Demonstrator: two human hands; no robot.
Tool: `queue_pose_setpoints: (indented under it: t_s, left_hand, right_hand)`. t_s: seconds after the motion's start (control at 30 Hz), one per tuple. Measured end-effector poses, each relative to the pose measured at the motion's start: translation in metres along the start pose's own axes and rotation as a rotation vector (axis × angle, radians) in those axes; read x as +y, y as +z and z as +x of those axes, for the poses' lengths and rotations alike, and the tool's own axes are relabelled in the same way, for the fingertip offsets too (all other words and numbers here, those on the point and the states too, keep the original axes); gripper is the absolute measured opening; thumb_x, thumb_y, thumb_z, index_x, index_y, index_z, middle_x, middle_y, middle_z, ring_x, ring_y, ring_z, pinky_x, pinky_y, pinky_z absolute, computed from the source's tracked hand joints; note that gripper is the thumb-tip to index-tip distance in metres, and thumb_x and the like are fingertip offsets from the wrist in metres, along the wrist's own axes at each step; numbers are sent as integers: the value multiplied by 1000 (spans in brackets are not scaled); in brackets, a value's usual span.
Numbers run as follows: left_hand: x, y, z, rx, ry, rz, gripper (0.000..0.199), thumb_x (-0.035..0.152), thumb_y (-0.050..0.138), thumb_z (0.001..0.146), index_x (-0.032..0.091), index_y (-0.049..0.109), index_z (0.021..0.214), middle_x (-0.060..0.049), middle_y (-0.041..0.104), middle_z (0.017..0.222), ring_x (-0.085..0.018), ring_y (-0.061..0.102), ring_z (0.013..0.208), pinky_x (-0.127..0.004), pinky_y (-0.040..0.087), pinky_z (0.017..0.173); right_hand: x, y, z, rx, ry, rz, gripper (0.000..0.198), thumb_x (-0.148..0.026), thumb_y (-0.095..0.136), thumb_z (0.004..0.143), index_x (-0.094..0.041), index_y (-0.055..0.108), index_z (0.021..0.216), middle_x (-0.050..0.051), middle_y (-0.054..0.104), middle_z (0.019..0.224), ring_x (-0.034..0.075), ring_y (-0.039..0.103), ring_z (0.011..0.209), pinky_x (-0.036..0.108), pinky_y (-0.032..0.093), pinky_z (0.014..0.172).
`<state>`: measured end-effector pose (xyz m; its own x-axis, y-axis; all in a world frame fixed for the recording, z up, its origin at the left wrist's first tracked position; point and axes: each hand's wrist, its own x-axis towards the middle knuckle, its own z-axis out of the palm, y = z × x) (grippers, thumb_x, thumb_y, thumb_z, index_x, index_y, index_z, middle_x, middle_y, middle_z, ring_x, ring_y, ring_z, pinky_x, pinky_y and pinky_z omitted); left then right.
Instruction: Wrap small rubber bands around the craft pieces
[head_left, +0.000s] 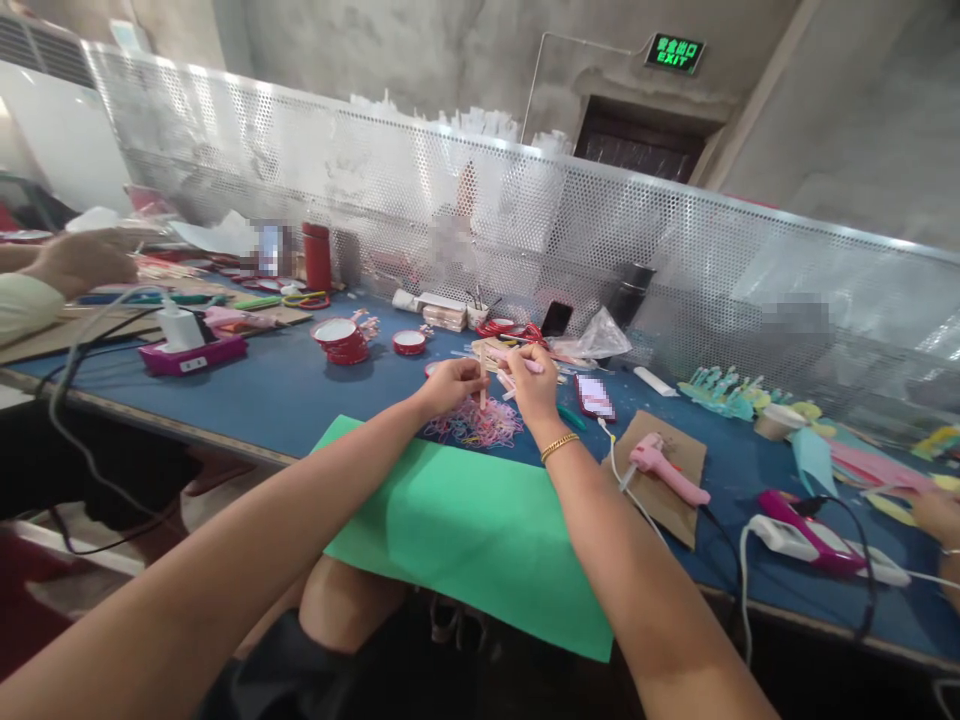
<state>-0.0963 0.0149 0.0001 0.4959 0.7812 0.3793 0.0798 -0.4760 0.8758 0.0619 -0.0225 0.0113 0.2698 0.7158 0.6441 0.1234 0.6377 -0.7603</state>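
My left hand is closed, pinching a flat wooden stick that stands nearly upright between the fingertips. Close beside it, my right hand is wrapped round a pink pen-like tool, whose exact kind is too small to make out. Below both hands lies a tangled pile of thin pink, blue and white strands. A green sheet spreads from the table's front edge over my lap, under my forearms. More pale sticks lie behind the hands, partly covered by them.
Red-rimmed round tape rolls stand on the blue table at left. To the right are a phone with a cable, a pink glue gun on cardboard and a purple power strip. Other people's hands show at both sides.
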Motion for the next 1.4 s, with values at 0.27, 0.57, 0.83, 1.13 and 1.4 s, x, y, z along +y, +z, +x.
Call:
queue_pose_setpoints:
  t_s: [0.27, 0.57, 0.83, 1.13, 1.4]
  left_hand:
    - [-6, 0, 2, -6, 19, -7, 38, 48, 77, 70, 17, 56, 68, 0, 64, 56, -15, 61, 52, -26, 47, 53]
    - [-8, -1, 3, 11, 15, -42, 35, 46, 76, 71, 17, 57, 68, -1, 67, 57, -17, 64, 53, -27, 48, 55]
    - [-5, -1, 3, -2, 11, -28, 34, 45, 77, 70, 17, 57, 68, -1, 67, 58, -15, 61, 52, -25, 44, 52]
    - [-8, -1, 4, 10, 14, -57, 38, 48, 79, 66, 16, 59, 69, 0, 65, 57, -15, 62, 54, -26, 47, 56]
    - [-6, -1, 4, 16, 10, -46, 38, 49, 78, 67, 17, 58, 68, 0, 66, 58, -15, 62, 54, -27, 47, 57]
  right_hand:
    - [4, 2, 0, -21, 48, 4, 23, -43, 61, 82, -23, 54, 72, 0, 70, 72, 18, 63, 71, 30, 50, 69]
    - [11, -2, 5, 33, 88, 30, 23, -44, 59, 81, -23, 55, 74, -2, 69, 71, 15, 59, 64, 26, 48, 61]
    - [10, 1, 3, 1, 71, 50, 21, -41, 63, 80, -22, 56, 73, 0, 70, 72, 16, 62, 67, 27, 49, 64]
    - [13, 0, 4, 6, 79, 43, 23, -44, 62, 80, -22, 56, 75, -1, 70, 72, 16, 61, 66, 26, 48, 62]
    - [14, -1, 5, 17, 114, 34, 25, -47, 60, 81, -23, 55, 76, -1, 69, 73, 14, 59, 62, 26, 48, 59]
